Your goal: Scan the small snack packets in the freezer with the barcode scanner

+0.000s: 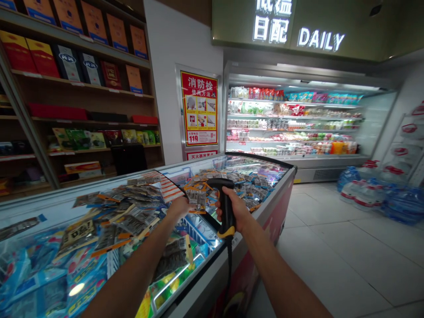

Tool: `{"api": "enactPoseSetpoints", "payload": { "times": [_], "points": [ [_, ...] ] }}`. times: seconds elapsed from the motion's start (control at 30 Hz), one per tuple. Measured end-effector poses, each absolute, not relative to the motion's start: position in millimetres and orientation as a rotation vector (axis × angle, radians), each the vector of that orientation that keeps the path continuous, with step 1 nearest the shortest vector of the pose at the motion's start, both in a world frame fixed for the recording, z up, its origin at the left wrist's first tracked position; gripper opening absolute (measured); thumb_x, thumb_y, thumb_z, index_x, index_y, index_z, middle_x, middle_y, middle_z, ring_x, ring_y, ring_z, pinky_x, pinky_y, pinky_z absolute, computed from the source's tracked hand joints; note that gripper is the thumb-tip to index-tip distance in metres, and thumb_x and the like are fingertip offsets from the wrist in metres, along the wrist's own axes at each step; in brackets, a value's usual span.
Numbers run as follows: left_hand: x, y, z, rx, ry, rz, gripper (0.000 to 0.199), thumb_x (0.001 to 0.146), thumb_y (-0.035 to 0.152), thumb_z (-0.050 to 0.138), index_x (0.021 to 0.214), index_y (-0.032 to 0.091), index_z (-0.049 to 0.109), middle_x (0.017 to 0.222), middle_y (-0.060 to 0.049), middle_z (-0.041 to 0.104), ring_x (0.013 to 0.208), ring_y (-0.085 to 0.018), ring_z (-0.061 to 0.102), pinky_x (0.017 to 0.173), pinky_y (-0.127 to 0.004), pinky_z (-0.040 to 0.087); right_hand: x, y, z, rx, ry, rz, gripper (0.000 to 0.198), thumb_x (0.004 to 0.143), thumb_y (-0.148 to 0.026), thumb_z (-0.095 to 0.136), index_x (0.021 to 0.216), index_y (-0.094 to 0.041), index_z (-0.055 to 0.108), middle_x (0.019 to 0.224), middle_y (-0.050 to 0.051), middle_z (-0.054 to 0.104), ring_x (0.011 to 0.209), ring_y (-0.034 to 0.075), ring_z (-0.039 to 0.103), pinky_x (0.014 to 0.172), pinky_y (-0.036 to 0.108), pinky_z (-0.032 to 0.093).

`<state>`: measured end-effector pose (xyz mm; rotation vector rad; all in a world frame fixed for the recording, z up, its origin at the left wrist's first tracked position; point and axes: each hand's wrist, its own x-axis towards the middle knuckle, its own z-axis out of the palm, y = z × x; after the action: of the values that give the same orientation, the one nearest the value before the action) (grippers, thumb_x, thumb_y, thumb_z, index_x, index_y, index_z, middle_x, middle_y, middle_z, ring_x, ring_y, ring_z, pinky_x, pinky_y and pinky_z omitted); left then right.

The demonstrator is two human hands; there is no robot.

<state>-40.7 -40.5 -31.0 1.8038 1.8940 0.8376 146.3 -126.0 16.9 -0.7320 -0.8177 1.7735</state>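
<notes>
My right hand (239,211) is wrapped round the grip of a black and yellow barcode scanner (227,210), held upright with its cable hanging down. Just left of the scanner's head, my left hand (179,208) is closed on the edge of a small snack packet (198,199); its fingers are slightly blurred. Both hands are over a chest freezer (261,221) with a glass top. Many similar dark packets with orange edges (132,216) lie heaped on the glass to the left. Another spread of packets (251,187) lies on the far part of the glass.
Bagged frozen goods (62,278) and a wire basket (195,234) show through the glass. Wooden shelves (89,86) with boxes stand at left. A lit fridge (298,123) is at the back. Water bottles (374,190) stand on the tiled floor (324,229) at right.
</notes>
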Motion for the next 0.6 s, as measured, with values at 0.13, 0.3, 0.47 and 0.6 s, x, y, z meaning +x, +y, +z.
{"api": "enactPoseSetpoints", "payload": {
  "times": [0.13, 0.3, 0.47, 0.6],
  "points": [
    [-45.4, -39.9, -29.4, 1.621, 1.636, 1.2, 0.018, 0.053, 0.031, 0.06, 0.06, 0.015, 0.062, 0.057, -0.002, 0.062, 0.061, -0.018, 0.057, 0.054, -0.023, 0.039, 147.7, -130.2, 20.8, -0.726, -0.818, 1.787, 0.025, 0.071, -0.042, 0.047, 0.076, -0.018, 0.05, 0.046, -0.005, 0.048, 0.035, 0.008, 0.043, 0.034, 0.02, 0.037],
    [-48.3, -37.4, -29.6, 1.508, 1.548, 1.364, 0.017, 0.05, 0.029, 0.061, 0.06, 0.015, 0.063, 0.054, -0.002, 0.061, 0.06, -0.018, 0.057, 0.055, -0.025, 0.04, 144.0, -133.6, 29.4, -0.709, -0.841, 1.803, 0.026, 0.072, -0.042, 0.045, 0.073, -0.017, 0.049, 0.046, -0.004, 0.048, 0.034, 0.009, 0.044, 0.032, 0.02, 0.036],
    [-49.2, -35.7, -30.3, 1.505, 1.587, 1.363, 0.014, 0.051, 0.028, 0.061, 0.058, 0.016, 0.062, 0.055, -0.001, 0.062, 0.06, -0.018, 0.057, 0.054, -0.024, 0.039, 140.3, -132.3, 31.5, -0.661, -0.845, 1.862, 0.026, 0.072, -0.042, 0.044, 0.071, -0.017, 0.048, 0.046, -0.004, 0.048, 0.034, 0.008, 0.043, 0.032, 0.02, 0.036],
    [-49.7, -36.0, -30.2, 1.504, 1.616, 1.351, 0.014, 0.051, 0.027, 0.061, 0.059, 0.016, 0.062, 0.055, -0.002, 0.062, 0.06, -0.018, 0.056, 0.052, -0.024, 0.038, 140.5, -130.0, 29.5, -0.642, -0.836, 1.862, 0.026, 0.072, -0.042, 0.045, 0.073, -0.017, 0.049, 0.047, -0.004, 0.047, 0.034, 0.008, 0.043, 0.033, 0.02, 0.036]
  ]
}}
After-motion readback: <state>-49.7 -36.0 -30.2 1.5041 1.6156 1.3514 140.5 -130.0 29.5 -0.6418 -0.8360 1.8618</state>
